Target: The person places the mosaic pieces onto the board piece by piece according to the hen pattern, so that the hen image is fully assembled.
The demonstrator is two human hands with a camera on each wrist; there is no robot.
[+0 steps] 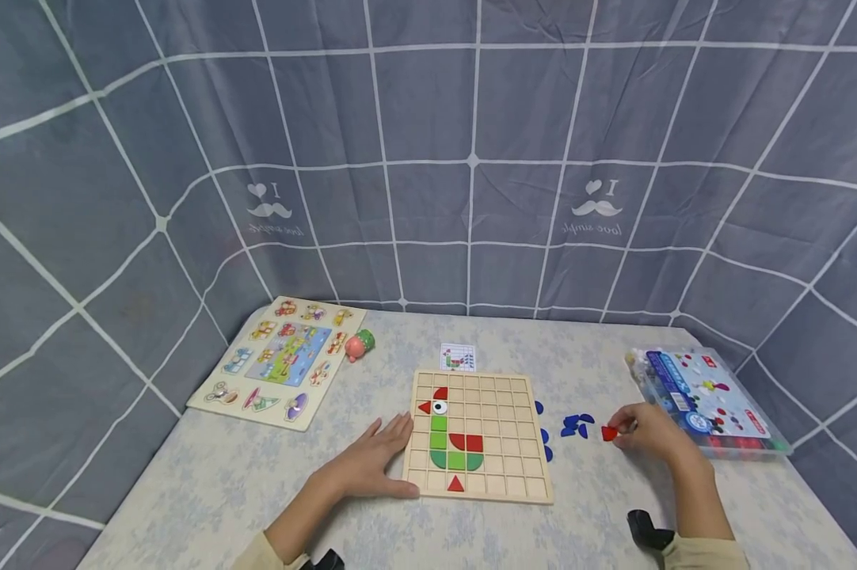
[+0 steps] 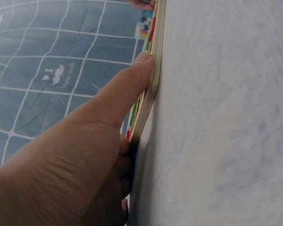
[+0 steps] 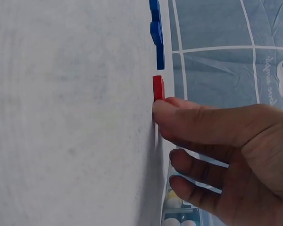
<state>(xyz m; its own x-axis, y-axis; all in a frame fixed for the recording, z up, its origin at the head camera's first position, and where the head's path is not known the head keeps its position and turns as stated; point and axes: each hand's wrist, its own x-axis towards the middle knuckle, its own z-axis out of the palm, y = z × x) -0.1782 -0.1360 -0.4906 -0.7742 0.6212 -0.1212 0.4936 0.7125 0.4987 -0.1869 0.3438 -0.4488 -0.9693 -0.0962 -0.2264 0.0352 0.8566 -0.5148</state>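
Observation:
A wooden grid board [image 1: 510, 459] lies on the table, with red, green and white pieces set in its left half in a bird-like shape. My left hand [image 1: 367, 463] is beside the board's left edge, fingers extended. In the left wrist view its thumb [image 2: 132, 77] touches the board's side. Off to the right, my right hand [image 1: 649, 431] pinches a red piece [image 3: 158, 88] between thumb and index finger, close over the tabletop. Several blue pieces [image 1: 578, 423] lie between that hand and the board, and a few blue half-rounds [image 1: 547, 454] sit along the board's right edge.
Behind the board lies a small pattern card [image 1: 458, 358]. A picture puzzle board [image 1: 232, 388] and a pink-and-green toy [image 1: 359, 345] are at the back left. At right stands a clear plastic box [image 1: 714, 404] with a printed cover. A grey checked curtain [image 1: 428, 206] backs the table.

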